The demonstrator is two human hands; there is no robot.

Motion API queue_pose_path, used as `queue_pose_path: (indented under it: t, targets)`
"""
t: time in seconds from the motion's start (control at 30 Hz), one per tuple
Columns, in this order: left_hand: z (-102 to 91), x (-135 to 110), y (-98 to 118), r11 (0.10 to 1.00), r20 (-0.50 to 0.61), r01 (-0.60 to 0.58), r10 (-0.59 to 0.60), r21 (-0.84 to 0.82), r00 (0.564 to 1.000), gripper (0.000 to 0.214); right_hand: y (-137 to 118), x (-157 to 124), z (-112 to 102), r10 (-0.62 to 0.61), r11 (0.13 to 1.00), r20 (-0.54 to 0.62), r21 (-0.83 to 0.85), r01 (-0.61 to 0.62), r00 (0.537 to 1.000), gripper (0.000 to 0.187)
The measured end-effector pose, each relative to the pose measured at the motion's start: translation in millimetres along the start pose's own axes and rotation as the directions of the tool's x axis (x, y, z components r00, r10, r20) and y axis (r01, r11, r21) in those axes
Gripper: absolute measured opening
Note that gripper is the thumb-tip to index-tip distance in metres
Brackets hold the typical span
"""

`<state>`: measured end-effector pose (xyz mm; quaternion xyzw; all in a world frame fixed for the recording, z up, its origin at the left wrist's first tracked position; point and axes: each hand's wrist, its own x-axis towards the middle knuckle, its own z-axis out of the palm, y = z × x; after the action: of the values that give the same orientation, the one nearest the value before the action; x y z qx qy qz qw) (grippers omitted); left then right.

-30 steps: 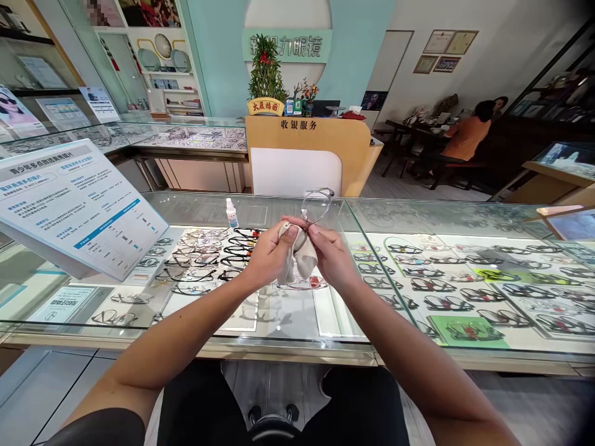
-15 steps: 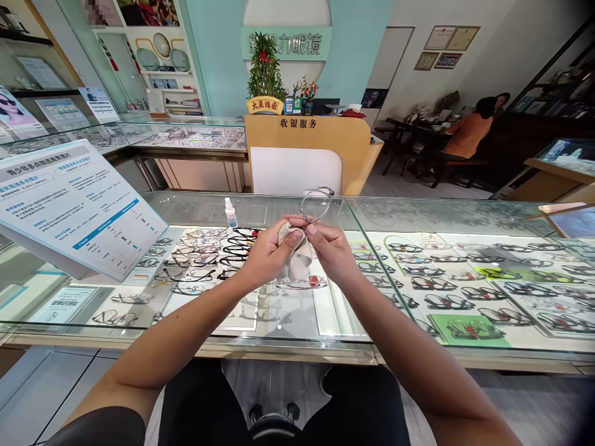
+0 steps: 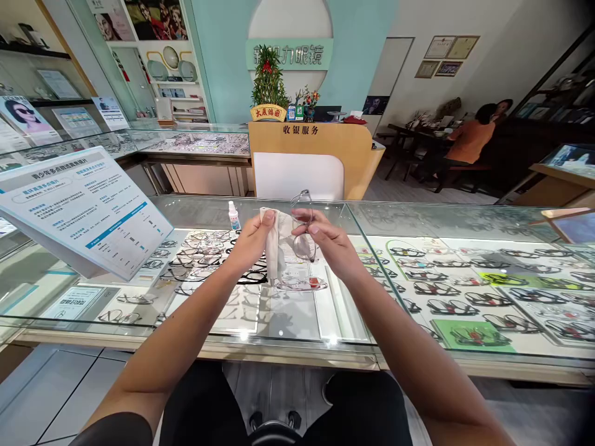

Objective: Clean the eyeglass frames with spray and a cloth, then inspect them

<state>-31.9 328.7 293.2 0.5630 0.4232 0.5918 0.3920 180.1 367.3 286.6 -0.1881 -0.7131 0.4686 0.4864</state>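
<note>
A pale cleaning cloth (image 3: pixel 273 251) hangs from my left hand (image 3: pixel 253 238), pinched between thumb and fingers. My right hand (image 3: pixel 328 238) grips a pair of thin-rimmed eyeglasses (image 3: pixel 304 248) near the middle of the frame, one lens above the fingers and the other below. Cloth and glasses are close together; whether they touch is hard to make out. Under both hands lies the glass counter top (image 3: pixel 288 322). A pair of clear glasses with a red tag (image 3: pixel 302 284) shows just below the cloth.
A small white spray bottle (image 3: pixel 233 215) stands on the counter beyond my left hand. A large printed sign (image 3: pixel 88 210) leans at the left. Rows of eyeglass frames (image 3: pixel 446 288) fill the display case. A person in orange (image 3: pixel 471 141) sits at the back right.
My hands have moved apart. The cloth has come off the glasses and hangs from my left hand, while the glasses have turned more upright in my right hand.
</note>
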Motion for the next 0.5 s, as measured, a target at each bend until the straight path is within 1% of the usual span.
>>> queue_pose_path:
  t: [0.1,0.17,0.23,0.37,0.43,0.5]
  targets:
    - [-4.6,1.8,-3.2,0.999,0.021,0.028,-0.027,-0.03,0.999,0.075,-1.7,-0.7,4.4,0.055,0.998,0.083,-0.033,-0.052,0.995,0.047]
    - [-5.7,1.5,-4.0,0.999,0.035,0.024,-0.022,-0.041,0.999,0.074,-1.3,-1.1,6.9,0.067,0.997,0.114,-0.047,-0.062,0.991,0.049]
    - [-5.8,0.3,-2.8,0.999,0.055,0.016,-0.013,-0.049,0.998,0.073,-0.4,-1.4,8.4,0.071,0.996,0.127,-0.068,-0.063,0.989,0.05]
    - [-4.9,-3.0,2.5,0.999,0.132,0.011,-0.006,-0.032,0.991,0.075,0.1,-2.3,9.9,0.092,0.99,0.166,-0.122,-0.072,0.982,0.052]
    - [-4.9,-3.3,2.5,1.0,0.151,0.014,-0.011,-0.024,0.989,0.075,0.2,-2.9,10.6,0.101,0.989,0.18,-0.125,-0.08,0.978,0.052]
    - [-5.7,-2.1,-0.9,0.998,0.153,0.038,-0.032,-0.041,0.988,0.073,1.3,-3.5,11.0,0.103,0.99,0.164,-0.112,-0.085,0.981,0.052]
